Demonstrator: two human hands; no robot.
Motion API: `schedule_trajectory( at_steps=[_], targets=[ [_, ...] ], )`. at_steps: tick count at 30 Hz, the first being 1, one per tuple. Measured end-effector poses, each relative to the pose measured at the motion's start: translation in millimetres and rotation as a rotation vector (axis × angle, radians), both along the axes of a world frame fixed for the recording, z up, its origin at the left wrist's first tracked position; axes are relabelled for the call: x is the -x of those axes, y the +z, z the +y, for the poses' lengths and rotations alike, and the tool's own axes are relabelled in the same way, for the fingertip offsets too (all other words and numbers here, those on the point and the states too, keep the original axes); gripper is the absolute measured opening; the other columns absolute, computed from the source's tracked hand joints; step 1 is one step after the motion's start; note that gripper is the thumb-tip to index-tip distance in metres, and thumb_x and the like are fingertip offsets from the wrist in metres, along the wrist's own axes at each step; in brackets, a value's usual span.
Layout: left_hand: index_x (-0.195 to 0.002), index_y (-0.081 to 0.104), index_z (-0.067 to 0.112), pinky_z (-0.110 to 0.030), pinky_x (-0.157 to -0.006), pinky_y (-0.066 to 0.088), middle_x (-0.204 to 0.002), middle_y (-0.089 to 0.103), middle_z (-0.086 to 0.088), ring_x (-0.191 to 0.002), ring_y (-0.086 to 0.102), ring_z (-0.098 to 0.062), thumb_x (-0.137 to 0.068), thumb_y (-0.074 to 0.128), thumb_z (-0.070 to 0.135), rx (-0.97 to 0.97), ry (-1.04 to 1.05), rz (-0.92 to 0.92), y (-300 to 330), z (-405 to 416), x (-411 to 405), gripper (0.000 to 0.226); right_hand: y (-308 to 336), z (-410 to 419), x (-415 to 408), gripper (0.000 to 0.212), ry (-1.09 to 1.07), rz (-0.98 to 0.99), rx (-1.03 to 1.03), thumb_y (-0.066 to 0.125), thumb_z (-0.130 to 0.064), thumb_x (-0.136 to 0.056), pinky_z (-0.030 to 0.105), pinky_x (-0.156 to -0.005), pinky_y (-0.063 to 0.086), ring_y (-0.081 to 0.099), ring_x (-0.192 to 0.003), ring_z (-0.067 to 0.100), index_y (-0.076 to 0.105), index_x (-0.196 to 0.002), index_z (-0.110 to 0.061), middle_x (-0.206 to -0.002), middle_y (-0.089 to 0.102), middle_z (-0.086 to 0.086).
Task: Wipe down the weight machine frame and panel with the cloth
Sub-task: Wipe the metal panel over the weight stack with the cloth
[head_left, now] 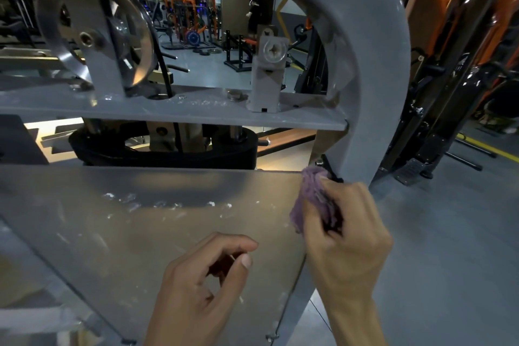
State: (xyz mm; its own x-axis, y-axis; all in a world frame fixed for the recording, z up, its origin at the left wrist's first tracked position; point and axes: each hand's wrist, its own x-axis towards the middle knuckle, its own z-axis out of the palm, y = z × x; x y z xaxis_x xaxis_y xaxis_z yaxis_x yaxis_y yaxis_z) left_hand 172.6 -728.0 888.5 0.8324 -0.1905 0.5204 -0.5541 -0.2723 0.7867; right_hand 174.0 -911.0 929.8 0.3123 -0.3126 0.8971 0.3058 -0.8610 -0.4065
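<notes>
Curved grey steel machine frame (373,45) & clear smeared panel (140,233): white streaks left of the fingers, so prob. unfinished. Right hand (345,236) grips bunched purple cloth (311,199) at panel's top corner; left hand (202,284) loosely curled, empty.

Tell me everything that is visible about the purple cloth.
The cloth is small, purple and fuzzy, like towel fabric, crumpled into a wad. The right hand grips it, the fingers closed around it, so part is hidden. Its upper end presses at the panel's top right corner, beside the grey frame.
</notes>
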Motion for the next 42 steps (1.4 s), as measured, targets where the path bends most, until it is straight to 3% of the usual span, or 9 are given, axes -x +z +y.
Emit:
schedule_trajectory(
  at_steps=[5,8,13,20,24,29,33,38,42],
  targets=[
    [-0.102,0.073,0.035,-0.035,-0.055,0.05,-0.078,0.067,0.003,-0.063,0.065,-0.019,-0.089,0.063,0.042,0.0,0.006,-0.008,-0.1,3.8,0.0,0.017,0.8,28.1,-15.6,0.006,0.057,0.048,0.088,0.067,-0.006,-0.088,0.028,-0.049,0.042,0.051,-0.06,0.017,0.065,-0.087,-0.011,-0.079,0.059,0.0],
    [-0.103,0.073,0.035,-0.039,-0.049,0.049,-0.077,0.067,0.001,-0.061,0.064,-0.021,-0.089,0.063,0.044,0.003,0.023,-0.004,0.9,8.5,0.4,0.02,-2.4,21.7,-12.0,0.014,0.054,0.04,0.077,0.066,-0.007,-0.086,0.032,-0.048,0.044,0.053,-0.061,0.019,0.062,-0.095,-0.018,-0.081,0.061,0.0],
    [-0.106,0.073,0.033,-0.041,-0.052,0.052,-0.078,0.067,-0.002,-0.062,0.065,-0.024,-0.088,0.062,0.046,0.012,0.081,0.001,0.3,23.9,-2.0,0.025,-7.2,10.5,-6.2,0.012,0.01,0.008,-0.017,0.068,-0.01,-0.082,0.016,-0.06,0.038,0.051,-0.068,0.013,0.068,-0.094,-0.011,-0.082,0.062,0.002],
    [-0.105,0.073,0.032,-0.037,-0.062,0.055,-0.081,0.067,-0.002,-0.064,0.065,-0.025,-0.09,0.062,0.043,0.015,0.114,-0.002,0.3,37.2,-1.8,0.022,-6.1,41.1,-20.9,0.014,0.13,0.002,0.047,0.061,-0.012,-0.089,0.022,-0.056,0.041,0.052,-0.067,0.014,0.058,-0.098,-0.022,-0.081,0.061,-0.001],
    [-0.104,0.073,0.032,-0.036,-0.063,0.055,-0.083,0.067,-0.002,-0.066,0.065,-0.026,-0.09,0.062,0.043,0.027,0.15,0.008,-2.6,48.1,0.2,0.021,-10.6,19.0,-9.7,0.013,0.011,0.002,-0.063,0.068,0.0,-0.078,0.007,-0.065,0.039,0.045,-0.068,0.006,0.068,-0.09,-0.006,-0.079,0.061,0.004],
    [-0.104,0.073,0.034,-0.034,-0.059,0.053,-0.082,0.068,-0.002,-0.066,0.065,-0.024,-0.09,0.062,0.043,0.022,0.152,0.008,-2.8,58.7,2.6,0.02,-9.9,45.8,-22.4,0.018,0.036,-0.022,-0.039,0.069,0.002,-0.082,0.034,-0.056,0.045,0.057,-0.062,0.025,0.063,-0.09,-0.012,-0.075,0.061,0.005],
    [-0.104,0.073,0.031,-0.035,-0.06,0.053,-0.081,0.068,-0.002,-0.066,0.064,-0.023,-0.089,0.061,0.046,0.031,0.137,0.01,1.8,71.4,0.6,0.025,-8.3,57.8,-24.2,0.004,0.053,0.007,0.05,0.064,-0.006,-0.087,0.026,-0.057,0.041,0.05,-0.067,0.017,0.068,-0.088,-0.006,-0.078,0.06,0.003],
    [-0.105,0.074,0.032,-0.039,-0.054,0.054,-0.08,0.067,-0.002,-0.066,0.064,-0.026,-0.087,0.062,0.049,0.062,0.167,0.019,0.7,100.2,-7.7,0.028,-10.8,60.1,-20.3,0.016,-0.079,-0.005,-0.08,0.071,0.005,-0.076,0.018,-0.06,0.033,0.045,-0.068,0.013,0.066,-0.087,-0.006,-0.077,0.056,0.002],
    [-0.102,0.074,0.033,-0.033,-0.059,0.053,-0.079,0.067,-0.001,-0.066,0.064,-0.026,-0.087,0.063,0.047,0.091,0.146,0.015,1.8,124.3,-14.3,0.024,-3.6,104.5,-33.8,0.016,-0.027,-0.046,-0.076,0.071,0.0,-0.082,0.024,-0.062,0.039,0.05,-0.069,0.019,0.064,-0.091,-0.011,-0.077,0.06,0.007]
  ],
)
